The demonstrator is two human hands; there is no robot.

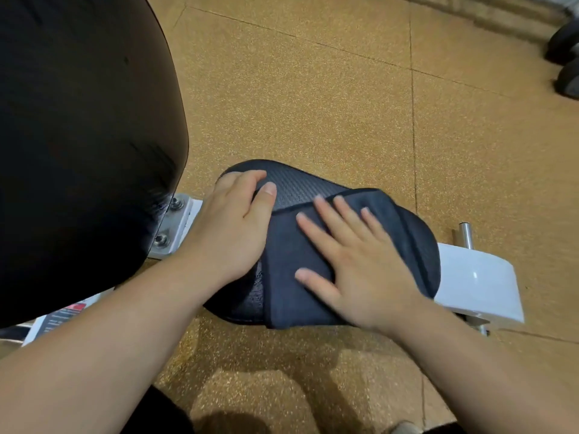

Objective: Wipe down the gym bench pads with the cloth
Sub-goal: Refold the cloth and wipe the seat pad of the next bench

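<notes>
Dark cloth sits under my flat right hand mid-wipe; my relaxed left hand braces the pad; next, I'd sweep beyond my fingertips.

The speckled tan floor carries your bench's white frame, and the small black seat pad sits on that frame. The dark cloth lies spread directly on the pad, covering its right part and draping over the near edge. Your left hand rests on the bare textured part; your right hand lies flat on the cloth.
</notes>
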